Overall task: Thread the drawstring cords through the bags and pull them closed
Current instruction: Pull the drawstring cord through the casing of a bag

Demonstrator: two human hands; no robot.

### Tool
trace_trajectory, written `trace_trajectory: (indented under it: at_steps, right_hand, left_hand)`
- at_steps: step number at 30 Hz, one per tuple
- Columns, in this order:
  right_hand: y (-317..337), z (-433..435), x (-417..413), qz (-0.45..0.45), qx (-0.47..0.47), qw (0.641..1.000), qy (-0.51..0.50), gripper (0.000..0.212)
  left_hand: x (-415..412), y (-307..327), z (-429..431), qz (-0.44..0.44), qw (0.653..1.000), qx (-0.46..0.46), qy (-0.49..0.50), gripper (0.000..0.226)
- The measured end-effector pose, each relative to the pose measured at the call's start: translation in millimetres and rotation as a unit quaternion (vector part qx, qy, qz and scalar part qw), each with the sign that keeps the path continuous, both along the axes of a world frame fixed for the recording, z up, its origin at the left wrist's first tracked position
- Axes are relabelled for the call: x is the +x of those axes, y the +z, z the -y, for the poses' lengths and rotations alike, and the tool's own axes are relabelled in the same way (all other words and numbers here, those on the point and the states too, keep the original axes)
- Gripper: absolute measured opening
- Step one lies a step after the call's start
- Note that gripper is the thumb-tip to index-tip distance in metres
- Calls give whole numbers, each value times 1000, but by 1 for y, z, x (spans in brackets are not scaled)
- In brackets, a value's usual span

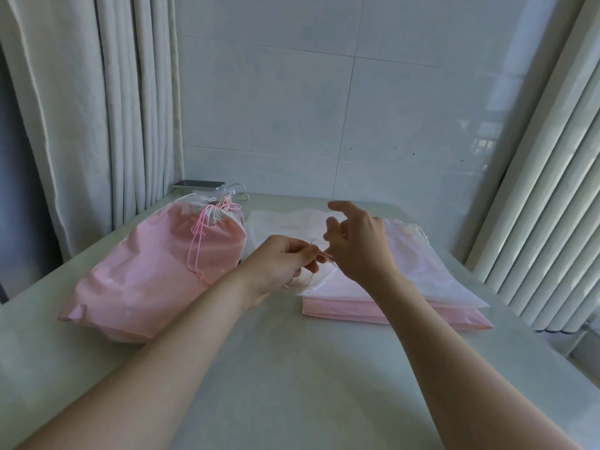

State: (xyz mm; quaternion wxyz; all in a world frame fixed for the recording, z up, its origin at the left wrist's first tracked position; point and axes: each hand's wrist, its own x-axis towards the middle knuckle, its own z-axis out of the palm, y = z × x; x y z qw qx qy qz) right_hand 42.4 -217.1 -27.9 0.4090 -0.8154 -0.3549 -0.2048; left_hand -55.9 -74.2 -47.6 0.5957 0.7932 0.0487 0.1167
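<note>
A stack of flat pink and white drawstring bags lies on the table at centre right. My left hand hovers over the stack's near left corner and pinches a thin pink cord between its fingertips. My right hand is just to the right of it, above the top bag, with the index finger and thumb raised and the other fingers curled near the cord; whether it holds the cord is hidden. At the left lies a pile of filled pink bags, their tops gathered shut with pink cords.
The pale green table runs to a tiled wall. A phone and white charger lie at the back left corner. Curtains hang at the left and vertical blinds at the right.
</note>
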Motion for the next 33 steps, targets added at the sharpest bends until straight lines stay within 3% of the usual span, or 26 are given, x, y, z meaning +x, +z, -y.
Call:
trace_trajectory:
  at_steps: [3, 8, 13, 17, 20, 22, 26, 30, 33]
  right_hand:
    - [5, 2, -11, -2, -45, 996, 77, 39]
    - [0, -1, -14, 83, -108, 983, 120, 42]
    - [-3, -4, -4, 111, -83, 985, 102, 16]
    - [-2, 0, -9, 196, -191, 960, 60, 13]
    - [-2, 1, -9, 240, -243, 940, 7, 19]
    - [-5, 0, -6, 189, -234, 954, 2, 22]
    - [-2, 0, -4, 42, -117, 990, 73, 18]
    - [4, 2, -10, -60, -67, 989, 115, 22]
    - [2, 2, -10, -127, -44, 980, 146, 24]
  left_hand:
    - [2, -2, -4, -8, 998, -69, 5, 34]
    - [3, 3, -5, -22, 987, -155, 20, 24]
    - [5, 8, -7, -34, 982, -182, 34, 35]
    - [2, 13, -5, -27, 977, -209, 38, 19]
    - [2, 10, -6, -24, 983, -166, 80, 41]
    - [1, 5, -9, -15, 987, -71, 145, 55]
    - [5, -6, -17, 78, 968, 113, 211, 26]
    - [6, -12, -20, 118, 954, 159, 225, 37]
    - [7, -10, -16, 157, 953, 169, 198, 32]
